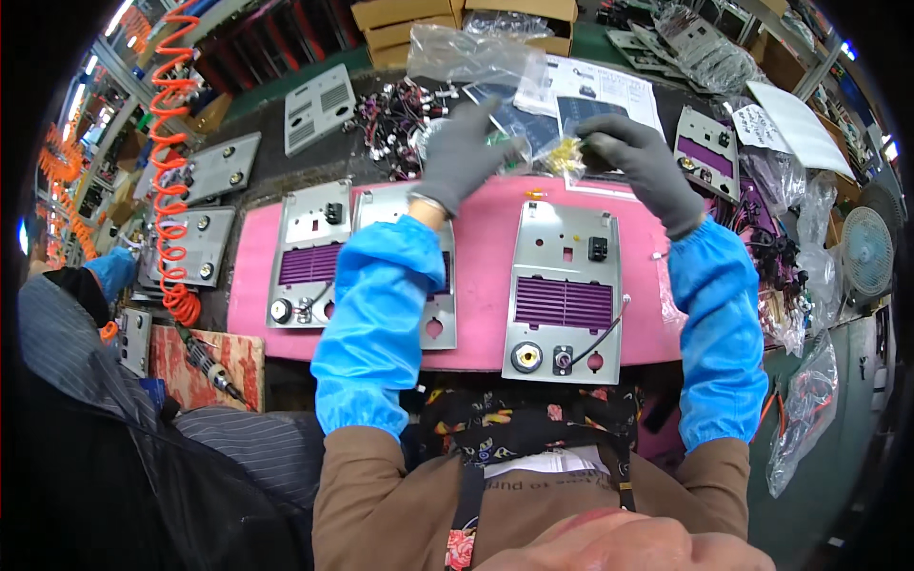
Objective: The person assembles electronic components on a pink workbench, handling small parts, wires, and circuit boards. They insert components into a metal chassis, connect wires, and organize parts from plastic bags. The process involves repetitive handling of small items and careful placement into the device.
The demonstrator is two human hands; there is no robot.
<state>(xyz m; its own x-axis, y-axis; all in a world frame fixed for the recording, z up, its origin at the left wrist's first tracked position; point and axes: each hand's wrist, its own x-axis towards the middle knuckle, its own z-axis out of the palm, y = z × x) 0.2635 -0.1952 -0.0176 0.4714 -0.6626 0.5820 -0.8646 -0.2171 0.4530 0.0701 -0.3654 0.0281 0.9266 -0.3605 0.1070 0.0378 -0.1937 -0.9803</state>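
Observation:
My left hand (462, 157), in a grey glove, reaches over the far side of the pink mat (481, 285). Its thumb and fingers are apart beside a clear bag with small green parts. My right hand (643, 167), gloved alike, is open with bent fingers at a clear bag of small yellow parts (564, 155). Whether the fingertips touch that bag I cannot tell. Between my forearms lies a grey metal panel (581, 257) with a purple grille, a black switch, a round black fitting and a short cable. Two similar panels (309, 238) lie to the left, one partly behind my left sleeve.
A tangle of purple-wired connectors (400, 124) lies behind the mat near a bare grey panel (319, 109). Papers (609, 86) lie at the back. An orange coiled hose (171, 190) hangs at left above a power screwdriver (205, 362). A co-worker's blue sleeve (114, 273) is far left.

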